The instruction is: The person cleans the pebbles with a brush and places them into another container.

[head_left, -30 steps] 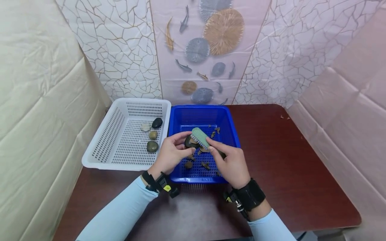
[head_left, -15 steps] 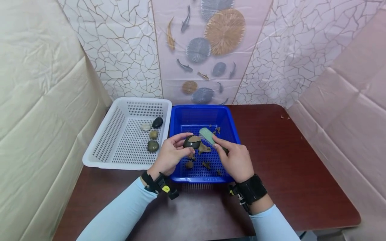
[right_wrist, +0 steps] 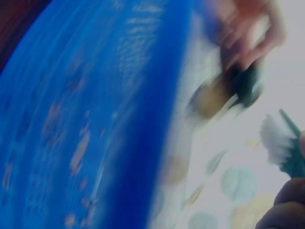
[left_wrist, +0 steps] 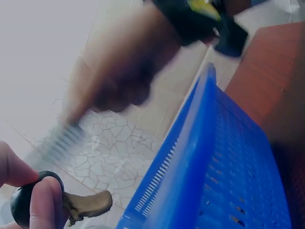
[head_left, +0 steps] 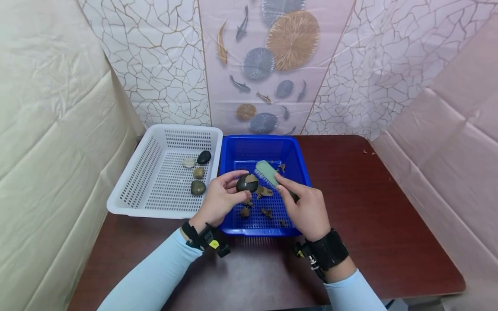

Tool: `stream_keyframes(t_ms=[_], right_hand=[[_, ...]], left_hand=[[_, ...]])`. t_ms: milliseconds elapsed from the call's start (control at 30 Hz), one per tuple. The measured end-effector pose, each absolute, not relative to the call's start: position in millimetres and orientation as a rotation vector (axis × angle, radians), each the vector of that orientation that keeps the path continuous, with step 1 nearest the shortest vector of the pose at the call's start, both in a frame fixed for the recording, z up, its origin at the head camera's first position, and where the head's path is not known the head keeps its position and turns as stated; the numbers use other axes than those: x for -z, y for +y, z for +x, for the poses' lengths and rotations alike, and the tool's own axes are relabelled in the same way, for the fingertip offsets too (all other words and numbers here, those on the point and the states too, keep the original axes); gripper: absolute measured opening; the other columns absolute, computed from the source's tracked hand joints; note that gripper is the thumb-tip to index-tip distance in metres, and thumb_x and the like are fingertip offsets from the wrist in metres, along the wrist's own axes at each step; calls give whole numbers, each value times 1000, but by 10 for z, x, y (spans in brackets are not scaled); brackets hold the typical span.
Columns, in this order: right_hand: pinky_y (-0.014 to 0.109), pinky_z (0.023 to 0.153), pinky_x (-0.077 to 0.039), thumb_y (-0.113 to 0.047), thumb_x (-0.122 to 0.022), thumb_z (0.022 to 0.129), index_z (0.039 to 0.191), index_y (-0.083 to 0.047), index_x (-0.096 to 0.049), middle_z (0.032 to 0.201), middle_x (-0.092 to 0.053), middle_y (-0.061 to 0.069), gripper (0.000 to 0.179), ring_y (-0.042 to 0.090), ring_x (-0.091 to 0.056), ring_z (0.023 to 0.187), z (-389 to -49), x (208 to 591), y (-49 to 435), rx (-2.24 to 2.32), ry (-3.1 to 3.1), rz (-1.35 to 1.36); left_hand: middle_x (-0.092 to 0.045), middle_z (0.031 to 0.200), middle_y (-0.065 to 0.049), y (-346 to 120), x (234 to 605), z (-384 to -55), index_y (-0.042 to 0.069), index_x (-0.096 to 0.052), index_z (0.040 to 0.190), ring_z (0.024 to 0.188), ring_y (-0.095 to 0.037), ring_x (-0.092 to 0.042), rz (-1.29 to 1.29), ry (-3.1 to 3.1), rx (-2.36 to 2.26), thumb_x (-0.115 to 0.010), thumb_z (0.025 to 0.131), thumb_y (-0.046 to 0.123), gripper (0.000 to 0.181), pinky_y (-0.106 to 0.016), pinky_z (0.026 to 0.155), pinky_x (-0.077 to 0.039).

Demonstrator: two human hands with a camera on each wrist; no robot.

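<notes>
My left hand (head_left: 221,194) holds a smooth dark stone (head_left: 244,183) between thumb and fingers, over the blue basket (head_left: 254,232). A flap of brown mud (left_wrist: 93,204) sticks out from the stone's side in the left wrist view. To the right of the stone, my right hand (head_left: 309,211) grips a green scrubbing brush (head_left: 266,169) by its handle. Its white bristles (right_wrist: 275,140) point toward the stone and stand apart from it in the right wrist view. Motion blurs the brush and right hand in the left wrist view.
Crumbs of mud (head_left: 267,212) lie on the blue basket's slotted floor. Touching it on the left stands a white basket (head_left: 130,211) with several stones, among them a black one (head_left: 204,157). Both baskets are on a dark red table (head_left: 373,224), with draped cloth around it.
The brush has come off the stone to the right, then shifted slightly back leftward. More of the stone and its mud shows. My left hand keeps its hold.
</notes>
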State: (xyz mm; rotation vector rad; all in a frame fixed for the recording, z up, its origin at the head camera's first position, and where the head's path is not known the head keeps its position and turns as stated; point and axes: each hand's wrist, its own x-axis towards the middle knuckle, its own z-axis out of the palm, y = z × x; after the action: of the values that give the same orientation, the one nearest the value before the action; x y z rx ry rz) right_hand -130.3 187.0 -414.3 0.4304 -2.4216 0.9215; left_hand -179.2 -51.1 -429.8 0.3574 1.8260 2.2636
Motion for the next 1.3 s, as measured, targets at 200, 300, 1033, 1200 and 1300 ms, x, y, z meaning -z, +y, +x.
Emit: stream_keyframes(t_ms=[200,300,1033,1200,1300], right_hand=[[26,40,-31,-20,-74,108,142,-18,-76,62,-54,-5,34,2,-28,45,-1278,4129,1791,-971,-2447,472],[27,38,-29,-20,-75,108,143,-20,-76,59,-50,-5,35,3,-25,42,-1263,4123,1786,-987,-2427,442],[25,43,-33,-14,-79,104,143,-18,-76,89,-80,5,38,2,-35,47,-1268,4187,1844,-905,-2329,384],[28,57,-52,-11,-77,105,144,-14,-74,124,-80,10,39,12,-66,69,-1290,4231,1799,-979,-2259,550],[26,48,-44,-14,-77,106,143,-14,-75,119,-82,11,37,8,-53,54,-1329,4265,1817,-934,-2283,460]], left_hand=[[-74,133,-23,-505,4318,-1788,0,-64,147,115,-32,-77,358,1852,-2247,-77,89,-14,62,-43,92,-68],[-74,133,-23,-510,4339,-1775,1,-64,147,115,-33,-77,349,1845,-2244,-76,89,-15,61,-48,94,-67],[-76,133,-13,-549,4222,-1839,7,-70,140,106,-28,-78,462,2006,-2197,-87,89,-10,56,-34,87,-68],[-78,125,-10,-528,4165,-1872,10,-77,138,97,-23,-67,509,2141,-2157,-89,93,2,47,-25,80,-60],[-76,127,-10,-520,4163,-1878,12,-76,140,102,-24,-66,556,2209,-2113,-86,98,8,44,-28,83,-60]])
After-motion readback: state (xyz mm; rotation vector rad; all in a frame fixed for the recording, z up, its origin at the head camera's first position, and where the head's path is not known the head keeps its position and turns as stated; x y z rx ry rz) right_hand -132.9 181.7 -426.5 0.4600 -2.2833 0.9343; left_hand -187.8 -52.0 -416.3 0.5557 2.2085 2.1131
